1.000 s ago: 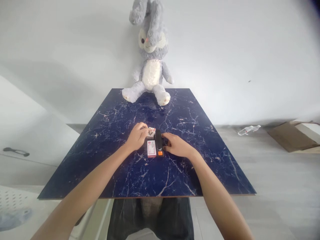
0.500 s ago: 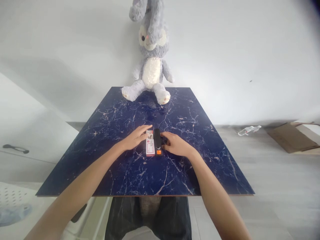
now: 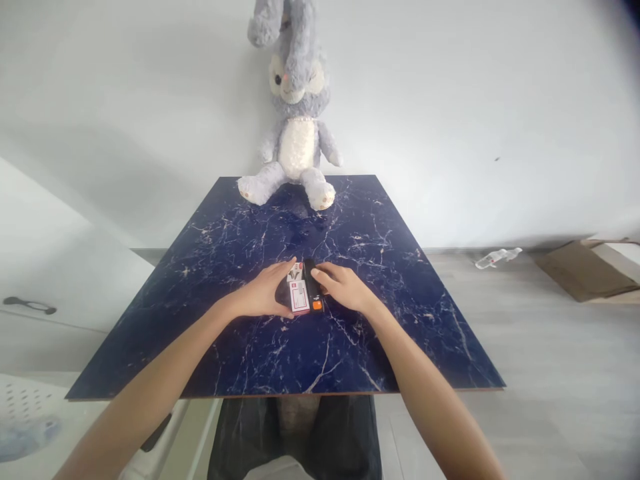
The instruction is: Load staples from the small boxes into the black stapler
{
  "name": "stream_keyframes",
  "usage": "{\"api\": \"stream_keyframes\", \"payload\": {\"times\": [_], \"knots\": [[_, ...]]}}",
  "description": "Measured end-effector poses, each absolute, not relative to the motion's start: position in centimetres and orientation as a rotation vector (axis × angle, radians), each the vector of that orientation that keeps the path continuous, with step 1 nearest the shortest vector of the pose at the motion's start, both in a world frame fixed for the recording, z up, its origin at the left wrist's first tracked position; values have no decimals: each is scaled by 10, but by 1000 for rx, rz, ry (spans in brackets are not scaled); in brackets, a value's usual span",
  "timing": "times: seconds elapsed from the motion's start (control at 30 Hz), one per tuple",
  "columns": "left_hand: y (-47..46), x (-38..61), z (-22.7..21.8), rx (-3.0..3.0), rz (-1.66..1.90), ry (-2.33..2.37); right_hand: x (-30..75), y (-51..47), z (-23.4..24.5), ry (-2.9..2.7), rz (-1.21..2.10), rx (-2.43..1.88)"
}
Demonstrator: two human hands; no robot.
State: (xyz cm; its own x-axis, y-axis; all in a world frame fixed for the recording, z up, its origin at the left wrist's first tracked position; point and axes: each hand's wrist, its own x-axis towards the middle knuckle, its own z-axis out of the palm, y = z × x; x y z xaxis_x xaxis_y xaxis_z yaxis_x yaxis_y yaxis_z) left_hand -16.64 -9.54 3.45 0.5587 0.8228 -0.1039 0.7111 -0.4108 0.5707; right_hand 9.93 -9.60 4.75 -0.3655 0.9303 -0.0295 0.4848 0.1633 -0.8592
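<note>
A small white and red box (image 3: 299, 297) lies on the dark blue marbled table (image 3: 280, 353), side by side with a black device (image 3: 314, 293) that has an orange button at its near end. My left hand (image 3: 260, 297) rests against the box's left side, fingers stretched along it and thumb at its near end. My right hand (image 3: 344, 288) lies on the other side, its fingers curled over the far part of the black device.
A grey plush rabbit (image 3: 295, 120) sits at the table's far edge against the white wall. On the floor to the right lie a plastic bottle (image 3: 497, 257) and flattened cardboard (image 3: 583, 270). A white cabinet with a dark handle (image 3: 30, 305) stands at the left.
My left hand set the box down flat beside the black device, then slid back so it now brackets the box's left side. My right hand's fingers moved up over the device.
</note>
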Motion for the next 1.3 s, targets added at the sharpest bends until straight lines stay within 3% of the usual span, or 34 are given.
{"api": "stream_keyframes", "payload": {"times": [0.13, 0.43, 0.67, 1.3], "knots": [[-90, -146, 31, 2264, 318, 1248, 99, -95, 51, -1992, 743, -1533], [-20, -39, 15, 2406, 458, 1165, 155, -59, 46, -1587, 563, -1855], [30, 57, 6, 2530, 475, 1054, 221, -40, 27, -1132, 453, -1838], [22, 57, 3, 2517, 409, 1108, 222, -38, 10, -992, 317, -1835]]}}
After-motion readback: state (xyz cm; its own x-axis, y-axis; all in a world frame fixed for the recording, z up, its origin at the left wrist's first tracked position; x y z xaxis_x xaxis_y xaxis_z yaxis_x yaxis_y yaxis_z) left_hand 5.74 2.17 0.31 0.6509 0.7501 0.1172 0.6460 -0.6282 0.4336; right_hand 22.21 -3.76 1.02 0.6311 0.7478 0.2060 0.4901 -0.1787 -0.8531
